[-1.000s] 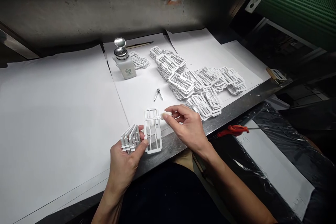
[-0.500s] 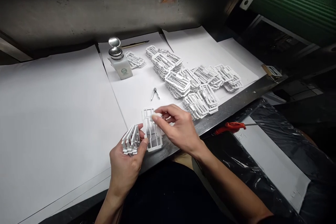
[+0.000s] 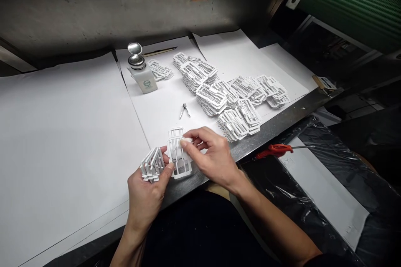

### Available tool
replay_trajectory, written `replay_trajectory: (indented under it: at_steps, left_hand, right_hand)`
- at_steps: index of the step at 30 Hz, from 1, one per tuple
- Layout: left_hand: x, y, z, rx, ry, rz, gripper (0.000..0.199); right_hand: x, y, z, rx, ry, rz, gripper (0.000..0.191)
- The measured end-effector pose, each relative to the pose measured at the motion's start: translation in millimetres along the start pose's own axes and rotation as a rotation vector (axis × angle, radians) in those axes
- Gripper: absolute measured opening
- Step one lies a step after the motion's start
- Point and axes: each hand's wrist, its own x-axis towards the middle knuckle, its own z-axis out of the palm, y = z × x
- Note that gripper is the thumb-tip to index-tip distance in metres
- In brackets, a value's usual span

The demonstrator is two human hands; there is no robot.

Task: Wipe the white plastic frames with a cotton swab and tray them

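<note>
My left hand point(image 3: 145, 192) holds several white slotted frames point(image 3: 152, 164) bunched together against its palm. Between its thumb and fingertips it also grips the lower left edge of a single white frame point(image 3: 181, 168). Over that frame, my right hand point(image 3: 209, 154) pinches a small white wad point(image 3: 185, 141) between thumb and forefinger. Another white frame point(image 3: 177, 132) shows just behind the single one, partly covered. Past my hands, a small metal tool with two legs point(image 3: 184, 110) lies on white paper point(image 3: 156, 112).
Stacks of white frames point(image 3: 211, 96) spread across the paper. A pump bottle point(image 3: 148, 80) with its metal lid up stands at the back beside a thin dark tool point(image 3: 159, 51). At the right, a red-handled tool point(image 3: 275, 150) lies on black plastic point(image 3: 269, 179).
Both hands have shifted slightly left in view with the frames. The wad is still pinched in my right hand over the single frame.
</note>
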Motion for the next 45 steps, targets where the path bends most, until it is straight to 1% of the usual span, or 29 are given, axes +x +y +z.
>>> replay_trajectory:
  at_steps: [3, 5, 6, 7, 10, 12, 14, 15, 17, 20, 22, 24, 25, 27, 28, 29, 31, 32, 33, 34, 36, 38, 41, 43, 45]
  left_hand:
    - [1.5, 2.6, 0.4, -0.136, 0.021, -0.041, 0.046]
    - [3.2, 4.9, -0.3, -0.206, 0.056, -0.066, 0.048]
    - [4.1, 6.1, -0.9, -0.221, 0.074, -0.071, 0.048]
    - [4.9, 7.1, -1.6, -0.226, 0.087, -0.073, 0.047]
    - [5.8, 8.1, -3.2, -0.223, 0.083, -0.071, 0.045]
    - [5.4, 6.8, -3.0, -0.228, 0.047, -0.071, 0.045]
    - [4.6, 4.4, -1.7, -0.226, 0.002, -0.068, 0.044]
    - [4.2, 3.2, -0.7, -0.221, -0.011, -0.064, 0.042]
    - [3.9, 1.7, 1.5, -0.204, -0.019, -0.053, 0.039]
    - [4.2, 2.8, 4.1, -0.179, -0.01, -0.044, 0.041]
    - [4.8, 5.1, 4.4, -0.181, -0.006, -0.043, 0.044]
    - [5.7, 6.9, 3.1, -0.279, -0.056, -0.097, 0.04]
    - [6.2, 7.3, 1.8, -0.371, -0.11, -0.159, 0.037]
    - [7.1, 6.9, -1.1, -0.594, -0.218, -0.312, 0.031]
    - [7.4, 6.1, -2.3, -0.689, -0.253, -0.376, 0.031]
    - [7.4, 5.1, -3.2, -0.753, -0.273, -0.419, 0.031]
    - [6.5, 2.9, -3.5, -0.803, -0.304, -0.454, 0.032]
    - [5.7, 1.9, -2.9, -0.806, -0.326, -0.462, 0.032]
    - [4.7, 1.0, -2.0, -0.808, -0.342, -0.468, 0.03]
    - [3.6, 0.3, -1.1, -0.815, -0.34, -0.469, 0.027]
    - [1.9, -0.6, 0.0, -0.836, -0.298, -0.462, 0.018]
    - [1.5, -0.9, -1.1, -0.838, -0.291, -0.461, 0.017]
    - [3.5, -0.7, -4.9, -0.796, -0.355, -0.48, 0.031]
    - [5.5, -0.6, -6.5, -0.781, -0.358, -0.496, 0.034]
    - [7.0, -1.0, -6.1, -0.778, -0.342, -0.504, 0.033]
  right_hand:
    - [-17.8, -4.9, 7.6, 0.005, -0.168, -0.017, 0.013]
    - [-28.7, -3.2, 6.4, -0.018, -0.257, -0.018, 0.012]
    - [-32.6, -0.8, 4.0, -0.037, -0.265, -0.003, 0.011]
    - [-35.3, 2.1, 1.1, -0.057, -0.246, 0.026, 0.01]
    - [-37.5, 11.2, -7.0, -0.039, -0.166, 0.187, 0.01]
    - [-37.0, 14.7, -8.4, 0.078, -0.209, 0.307, 0.013]
    - [-36.6, 14.8, -6.6, 0.168, -0.306, 0.364, 0.017]
    - [-36.4, 13.6, -5.1, 0.163, -0.334, 0.358, 0.017]
    - [-35.9, 8.7, -2.4, 0.038, -0.324, 0.28, 0.016]
    - [-34.3, -4.4, -0.4, -0.255, -0.28, 0.074, 0.013]
    - [-33.0, -15.0, -1.4, -0.381, -0.315, -0.055, 0.012]
    - [-31.0, -23.8, -5.0, -0.362, -0.384, -0.119, 0.011]
    - [-29.4, -26.5, -7.9, -0.293, -0.424, -0.118, 0.01]
    - [-24.4, -27.1, -14.4, -0.095, -0.46, -0.051, 0.009]
    - [-20.7, -25.2, -17.0, 0.002, -0.439, -0.007, 0.009]
    - [-16.3, -22.4, -18.7, 0.078, -0.383, 0.042, 0.01]
    - [-6.1, -16.5, -17.8, 0.169, -0.214, 0.11, 0.012]
    - [-0.9, -14.5, -15.3, 0.192, -0.141, 0.111, 0.013]
    - [3.9, -13.5, -11.9, 0.203, -0.101, 0.089, 0.015]
    - [8.2, -13.5, -8.2, 0.196, -0.091, 0.048, 0.015]
    - [14.3, -14.8, -2.0, 0.126, -0.127, -0.061, 0.013]
    - [16.4, -14.8, -0.7, 0.023, -0.164, -0.107, 0.009]
    - [13.8, -9.0, -7.5, -0.062, -0.157, -0.048, 0.008]
    - [10.6, -4.2, -12.8, -0.047, -0.129, -0.009, 0.008]
    - [8.1, -2.0, -14.9, -0.013, -0.087, -0.001, 0.009]
